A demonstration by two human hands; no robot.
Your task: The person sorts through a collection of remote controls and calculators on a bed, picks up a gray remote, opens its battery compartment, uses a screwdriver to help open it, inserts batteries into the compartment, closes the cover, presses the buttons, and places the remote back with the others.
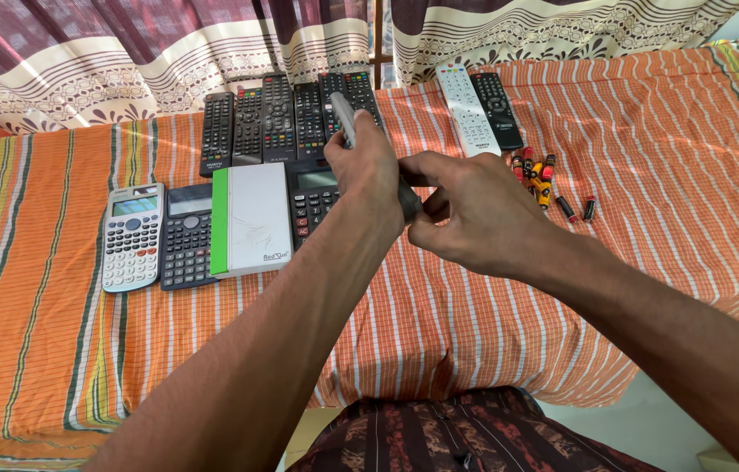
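Grey remote control [345,118]: held above the orange striped cloth [492,306], tilted away, gripped by both hands. Left hand [368,175] closed around its middle; right hand [474,210] pinching its lower end, fingers curled. Behind, left: white calculator [132,236], dark calculator [188,236], white box with green edge [251,218]. Right: loose batteries [544,179]. Farthest: row of black remotes [278,118], white remote [466,109].

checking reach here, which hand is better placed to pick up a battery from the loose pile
Right, probably. The right hand is nearer the small red and black batteries on the orange striped cloth; the left hand holds the slim grey remote control.
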